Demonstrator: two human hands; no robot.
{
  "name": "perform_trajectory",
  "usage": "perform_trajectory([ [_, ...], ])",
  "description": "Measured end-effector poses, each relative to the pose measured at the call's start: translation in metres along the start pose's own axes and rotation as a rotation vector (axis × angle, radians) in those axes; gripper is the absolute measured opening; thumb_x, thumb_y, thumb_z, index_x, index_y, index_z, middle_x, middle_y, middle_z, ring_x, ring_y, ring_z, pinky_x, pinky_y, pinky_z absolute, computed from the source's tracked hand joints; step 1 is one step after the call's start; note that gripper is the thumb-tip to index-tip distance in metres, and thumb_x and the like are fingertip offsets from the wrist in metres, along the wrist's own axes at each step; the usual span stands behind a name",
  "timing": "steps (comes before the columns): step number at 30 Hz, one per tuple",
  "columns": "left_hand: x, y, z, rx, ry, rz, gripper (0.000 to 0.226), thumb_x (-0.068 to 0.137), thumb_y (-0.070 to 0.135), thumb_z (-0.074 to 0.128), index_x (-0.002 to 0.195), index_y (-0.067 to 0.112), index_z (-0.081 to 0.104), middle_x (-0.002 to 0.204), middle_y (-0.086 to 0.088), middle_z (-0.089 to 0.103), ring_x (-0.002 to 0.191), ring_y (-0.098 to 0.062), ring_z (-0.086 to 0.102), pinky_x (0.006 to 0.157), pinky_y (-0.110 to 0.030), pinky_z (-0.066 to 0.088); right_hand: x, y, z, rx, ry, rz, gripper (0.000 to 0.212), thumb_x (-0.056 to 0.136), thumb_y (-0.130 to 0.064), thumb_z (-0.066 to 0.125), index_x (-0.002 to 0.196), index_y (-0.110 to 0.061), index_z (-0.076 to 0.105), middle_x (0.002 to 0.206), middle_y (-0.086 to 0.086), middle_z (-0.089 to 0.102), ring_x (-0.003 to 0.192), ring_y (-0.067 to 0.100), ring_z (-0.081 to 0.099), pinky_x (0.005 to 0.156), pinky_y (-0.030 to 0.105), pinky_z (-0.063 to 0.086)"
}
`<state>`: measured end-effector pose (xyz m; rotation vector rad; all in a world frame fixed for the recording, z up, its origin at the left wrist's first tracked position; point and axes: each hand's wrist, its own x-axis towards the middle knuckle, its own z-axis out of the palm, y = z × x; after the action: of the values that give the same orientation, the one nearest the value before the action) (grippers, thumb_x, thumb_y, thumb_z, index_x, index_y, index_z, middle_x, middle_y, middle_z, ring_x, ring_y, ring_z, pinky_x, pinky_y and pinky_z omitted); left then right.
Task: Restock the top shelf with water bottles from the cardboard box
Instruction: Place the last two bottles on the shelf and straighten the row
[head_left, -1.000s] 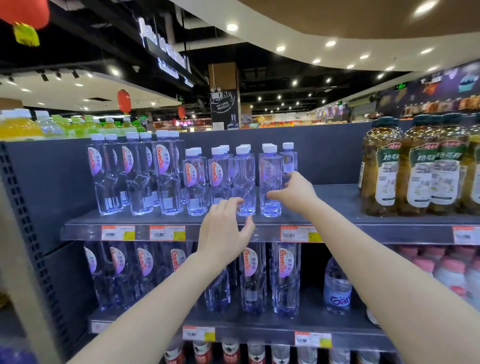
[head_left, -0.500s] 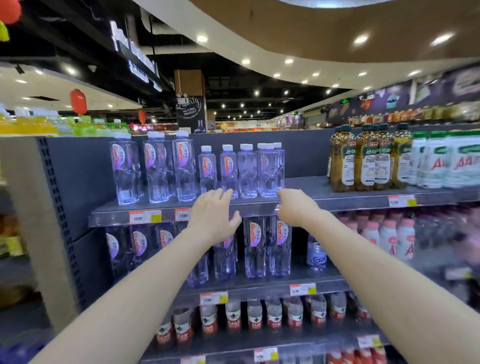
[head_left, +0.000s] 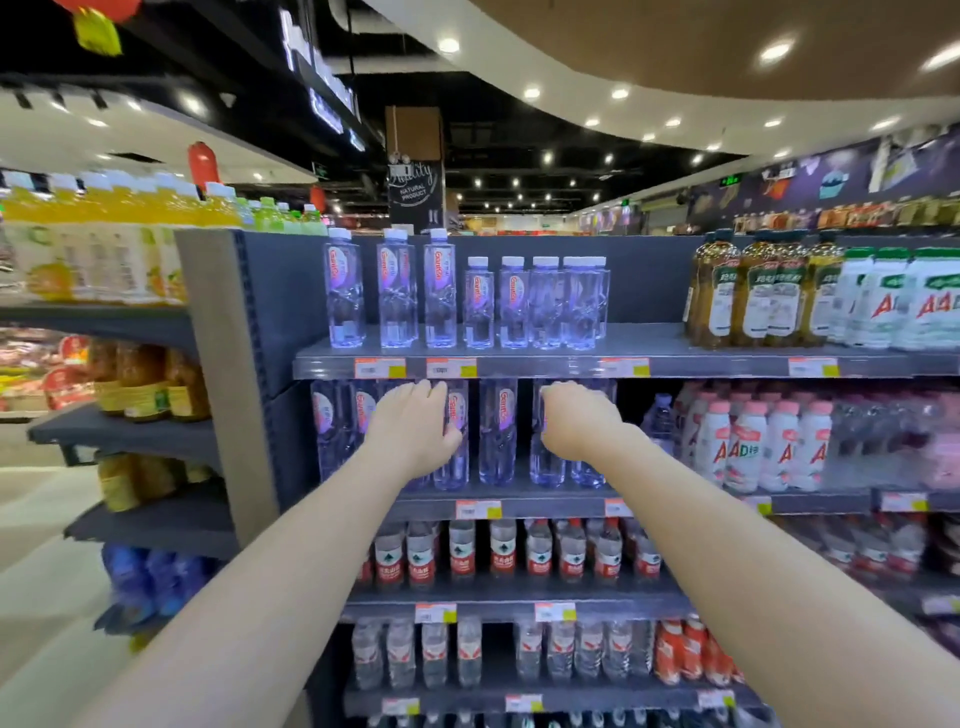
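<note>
While clear, ribbed plastic water bottles (head_left: 535, 304) are standing on the grey top shelf (head_left: 665, 345), both empty hands are hovering below it: left hand (head_left: 413, 434) fingers together, right hand (head_left: 582, 423) curled.

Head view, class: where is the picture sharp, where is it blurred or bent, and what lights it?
Head view: top-shelf water bottles fairly sharp; right-edge pink-capped bottles smeared; shelf edges bow from the wide lens; ceiling spotlights flare white.

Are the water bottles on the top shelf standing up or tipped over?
Standing up. The water bottles on the top shelf all have caps pointing upward.
</note>
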<state>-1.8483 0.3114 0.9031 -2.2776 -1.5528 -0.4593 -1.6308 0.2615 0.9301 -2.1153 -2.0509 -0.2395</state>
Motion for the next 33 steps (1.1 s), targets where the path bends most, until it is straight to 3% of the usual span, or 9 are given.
perform_trajectory([
  [6, -0.083, -0.028, 0.026, 0.009, -0.104, -0.133, 0.056, 0.097, 0.045, 0.045, 0.139, 0.008, 0.05, 0.126, -0.01, 0.062, 0.114, -0.031, 0.06, 0.091, -0.041, 0.049, -0.035, -0.039, 0.059, 0.104, -0.163, -0.058, 0.015, 0.091, -0.013, 0.053, 0.105, -0.009, 0.054, 0.117, 0.011, 0.061, 0.099, 0.032, 0.058, 0.073, 0.037, 0.044],
  [9, -0.136, -0.045, 0.054, -0.024, -0.217, -0.207, 0.049, 0.096, 0.044, 0.048, 0.129, 0.007, 0.055, 0.121, -0.015, 0.065, 0.109, -0.037, 0.063, 0.088, -0.043, 0.052, -0.055, -0.064, 0.107, 0.185, -0.239, -0.079, 0.025, 0.09, -0.015, 0.055, 0.113, -0.007, 0.059, 0.117, 0.014, 0.065, 0.102, 0.035, 0.062, 0.078, 0.039, 0.051],
  [12, -0.188, -0.069, 0.099, -0.015, -0.347, -0.261, 0.05, 0.097, 0.045, 0.049, 0.131, 0.008, 0.054, 0.121, -0.016, 0.065, 0.108, -0.038, 0.063, 0.085, -0.043, 0.051, -0.069, -0.097, 0.166, 0.207, -0.347, -0.118, 0.018, 0.09, -0.019, 0.059, 0.103, -0.007, 0.061, 0.111, 0.018, 0.067, 0.093, 0.036, 0.062, 0.078, 0.037, 0.054],
  [16, -0.254, -0.098, 0.173, -0.041, -0.545, -0.319, 0.044, 0.097, 0.047, 0.05, 0.12, 0.01, 0.056, 0.117, -0.015, 0.066, 0.106, -0.038, 0.064, 0.082, -0.041, 0.049, -0.087, -0.156, 0.265, 0.243, -0.545, -0.145, 0.036, 0.096, -0.027, 0.059, 0.125, -0.005, 0.058, 0.117, 0.017, 0.066, 0.097, 0.034, 0.063, 0.077, 0.04, 0.053],
  [19, -0.294, -0.118, 0.246, -0.055, -0.676, -0.282, 0.043, 0.095, 0.046, 0.052, 0.117, 0.009, 0.057, 0.117, -0.016, 0.066, 0.107, -0.038, 0.064, 0.084, -0.041, 0.048, -0.103, -0.206, 0.349, 0.241, -0.708, -0.163, 0.036, 0.097, -0.023, 0.057, 0.127, -0.003, 0.059, 0.124, 0.019, 0.064, 0.109, 0.035, 0.062, 0.075, 0.036, 0.05],
  [23, -0.323, -0.155, 0.354, -0.141, -0.814, -0.273, 0.042, 0.096, 0.043, 0.051, 0.123, 0.012, 0.055, 0.12, -0.014, 0.065, 0.11, -0.035, 0.061, 0.086, -0.04, 0.045, -0.107, -0.259, 0.455, 0.264, -0.856, -0.043, 0.016, 0.089, -0.012, 0.062, 0.103, -0.005, 0.06, 0.117, 0.02, 0.066, 0.099, 0.035, 0.063, 0.069, 0.033, 0.05],
  [29, -0.344, -0.197, 0.505, -0.197, -0.989, -0.253, 0.055, 0.099, 0.045, 0.045, 0.141, 0.01, 0.044, 0.137, -0.016, 0.056, 0.124, -0.035, 0.053, 0.101, -0.042, 0.039, -0.099, -0.297, 0.603, 0.341, -0.938, 0.214, 0.035, 0.1, -0.021, 0.052, 0.13, -0.006, 0.057, 0.133, 0.018, 0.059, 0.122, 0.036, 0.057, 0.098, 0.038, 0.048],
  [33, -0.361, -0.199, 0.601, -0.196, -1.038, -0.23, 0.06, 0.099, 0.045, 0.044, 0.146, 0.007, 0.04, 0.138, -0.016, 0.055, 0.125, -0.034, 0.051, 0.1, -0.04, 0.039, -0.096, -0.289, 0.692, 0.293, -1.003, 0.299, 0.042, 0.094, -0.02, 0.058, 0.136, -0.019, 0.052, 0.135, 0.01, 0.055, 0.119, 0.032, 0.058, 0.086, 0.032, 0.043],
])
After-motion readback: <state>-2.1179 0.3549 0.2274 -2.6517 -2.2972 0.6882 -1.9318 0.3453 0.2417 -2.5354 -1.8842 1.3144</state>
